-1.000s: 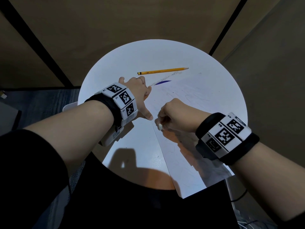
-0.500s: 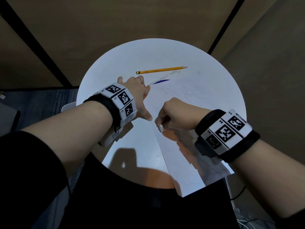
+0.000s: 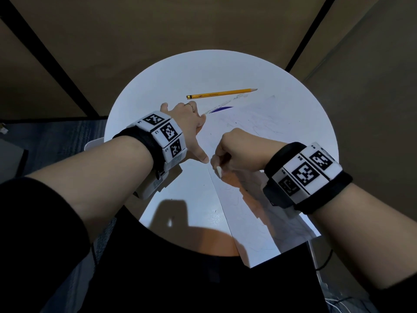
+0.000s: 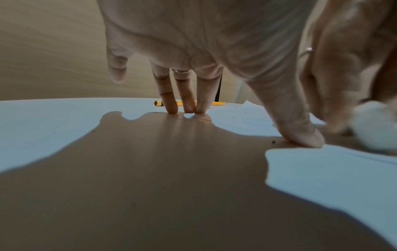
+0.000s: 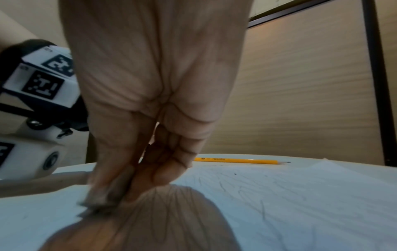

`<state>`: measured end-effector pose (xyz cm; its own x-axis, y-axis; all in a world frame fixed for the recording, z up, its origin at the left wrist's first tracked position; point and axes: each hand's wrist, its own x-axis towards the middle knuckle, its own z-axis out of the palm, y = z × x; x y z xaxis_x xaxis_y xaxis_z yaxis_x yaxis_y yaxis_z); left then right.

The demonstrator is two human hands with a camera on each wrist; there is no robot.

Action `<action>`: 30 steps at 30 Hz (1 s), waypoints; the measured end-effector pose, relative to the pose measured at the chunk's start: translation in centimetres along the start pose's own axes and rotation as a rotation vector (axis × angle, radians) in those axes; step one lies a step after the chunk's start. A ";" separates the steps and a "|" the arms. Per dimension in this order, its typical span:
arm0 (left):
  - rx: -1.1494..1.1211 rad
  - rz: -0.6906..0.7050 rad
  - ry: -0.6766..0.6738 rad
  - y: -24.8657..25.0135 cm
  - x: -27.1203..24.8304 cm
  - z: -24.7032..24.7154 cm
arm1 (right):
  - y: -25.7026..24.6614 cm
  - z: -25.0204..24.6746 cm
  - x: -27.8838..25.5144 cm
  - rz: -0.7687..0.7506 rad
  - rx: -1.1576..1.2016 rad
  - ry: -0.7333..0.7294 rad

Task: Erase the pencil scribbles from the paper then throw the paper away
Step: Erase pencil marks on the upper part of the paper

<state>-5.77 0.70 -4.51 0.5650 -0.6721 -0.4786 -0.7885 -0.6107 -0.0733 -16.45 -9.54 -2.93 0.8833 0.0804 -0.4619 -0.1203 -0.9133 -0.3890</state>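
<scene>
Head view: round glossy white table [image 3: 158, 86], thin scribbled paper [image 3: 259, 222], hexagonal yellow pencil [image 3: 221, 93].

Head view: from high up, looking forward and down over both forearms at the round white table [image 3: 158, 71], far enough to take in the whole top. Left wrist view: from just above the table [image 4: 43, 122], very close, looking along the left hand [image 4: 193, 42] toward the far wall. Right wrist view: just as low and close, looking along the right hand [image 5: 154, 84] across the paper [image 5: 300, 195]. Shared by all three: the yellow pencil [image 3: 221, 93] [image 4: 217, 103] [image 5: 236, 160].
</scene>
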 end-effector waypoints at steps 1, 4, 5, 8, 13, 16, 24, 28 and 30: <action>-0.004 0.002 0.002 0.0 0.0 0.1 | -0.1 0.0 0.3 -0.005 0.010 0.025; -0.002 -0.003 0.005 0.0 0.1 0.0 | 0.0 0.2 0.5 -0.007 0.033 0.070; -0.001 -0.002 0.003 0.0 0.1 0.0 | 0.2 0.3 0.3 -0.002 0.040 0.058; -0.005 -0.001 0.000 0.0 0.1 -0.1 | 0.8 0.2 -0.5 0.018 0.053 -0.023; -0.018 0.000 0.006 -0.1 0.0 0.2 | 0.3 0.2 0.1 0.002 0.018 0.017; -0.031 -0.002 0.022 -0.2 0.0 0.3 | 0.5 0.4 0.1 0.018 0.041 0.054; -0.016 -0.002 -0.001 -0.2 0.1 0.2 | 0.7 0.4 0.0 0.029 0.070 0.040; -0.007 0.003 0.005 -0.2 0.0 0.2 | 1.2 0.5 -0.4 0.049 0.118 0.042; 0.010 0.006 0.008 -0.1 0.0 0.1 | 1.6 0.1 -0.7 0.068 0.124 -0.023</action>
<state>-5.69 0.82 -4.59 0.5620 -0.6794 -0.4719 -0.7945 -0.6020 -0.0795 -17.33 -10.96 -3.33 0.8606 0.0310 -0.5083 -0.2356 -0.8606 -0.4515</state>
